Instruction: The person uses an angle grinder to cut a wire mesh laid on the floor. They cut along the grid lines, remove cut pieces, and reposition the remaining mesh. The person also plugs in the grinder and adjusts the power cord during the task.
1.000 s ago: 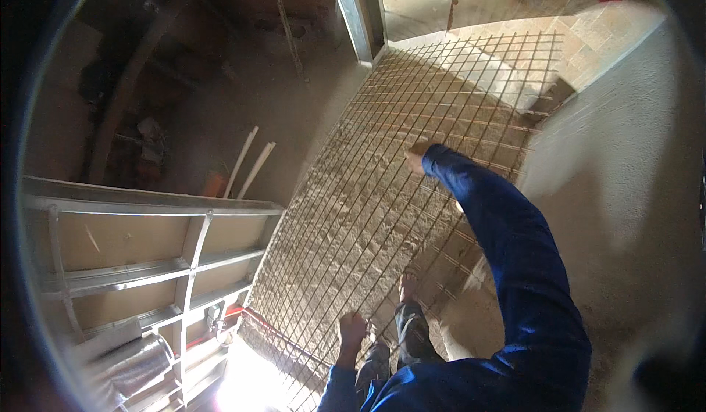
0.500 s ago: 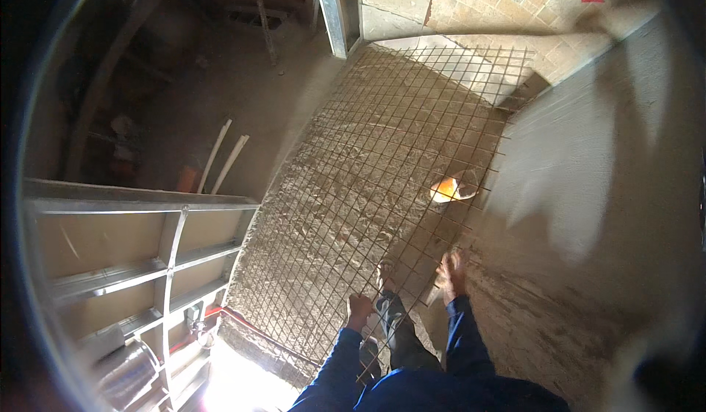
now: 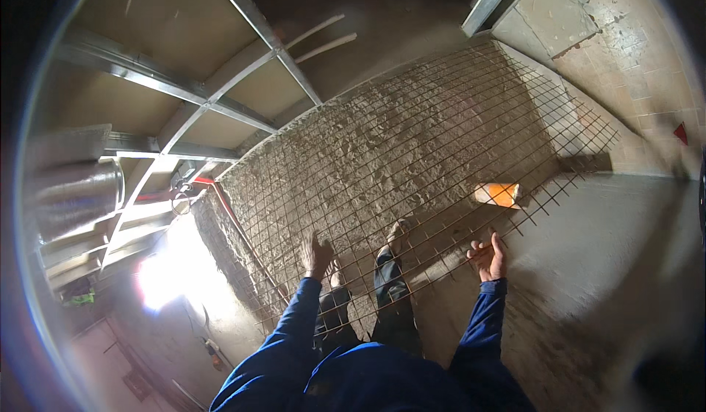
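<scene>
My legs [image 3: 392, 283] show behind the near bars of the wire mesh [image 3: 397, 163], spread before me above rough ground. My left grip [image 3: 316, 256] is over its near side, fingers partly extended; my right grip [image 3: 488, 259] is half-curled at its right edge. I cannot tell whether either clasps a bar. Beyond my right, an orange-and-white cylinder [image 3: 498, 194] shows through the mesh, contents hidden. A red tube [image 3: 234, 212] crosses left, near a metal frame [image 3: 209, 105]; two pale rods [image 3: 325, 44] lie farther off.

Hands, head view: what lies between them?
Between the left hand and right hand, the head view shows brown wire mesh, with the person's legs visible among its bars.
</scene>
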Available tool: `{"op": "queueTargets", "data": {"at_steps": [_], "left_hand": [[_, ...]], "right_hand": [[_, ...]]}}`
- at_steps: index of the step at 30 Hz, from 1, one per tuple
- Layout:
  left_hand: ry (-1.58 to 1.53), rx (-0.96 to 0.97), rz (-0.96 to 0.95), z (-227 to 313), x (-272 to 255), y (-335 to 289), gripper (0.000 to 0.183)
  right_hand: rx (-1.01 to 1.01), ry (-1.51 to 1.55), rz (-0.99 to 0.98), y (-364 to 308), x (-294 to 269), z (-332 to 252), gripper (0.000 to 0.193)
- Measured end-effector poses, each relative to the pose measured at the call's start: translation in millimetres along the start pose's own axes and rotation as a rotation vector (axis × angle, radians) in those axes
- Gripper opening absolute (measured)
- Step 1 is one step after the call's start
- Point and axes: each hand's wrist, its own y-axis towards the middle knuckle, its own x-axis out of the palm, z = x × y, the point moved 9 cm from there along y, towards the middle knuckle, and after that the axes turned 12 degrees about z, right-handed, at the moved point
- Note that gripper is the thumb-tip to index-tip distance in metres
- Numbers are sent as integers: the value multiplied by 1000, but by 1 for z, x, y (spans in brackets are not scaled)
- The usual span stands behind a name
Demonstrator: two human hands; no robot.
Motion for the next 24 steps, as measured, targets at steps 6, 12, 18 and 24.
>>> {"op": "queueTargets", "data": {"at_steps": [6, 12, 18, 24], "left_hand": [[41, -516, -127, -212, 49, 19, 82], [-711, -858, -328, -270, 78, 21, 44], [-726, -937, -311, -281, 75, 32, 33], [-483, -844, -133, -289, 101, 41, 37]], "right_hand": [[-4, 35, 99, 7, -15, 0, 47], [54, 37, -14, 4, -5, -5, 56], [189, -142, 31, 3, 15, -17, 56], [157, -74, 10, 6, 9, -22, 44]]}}
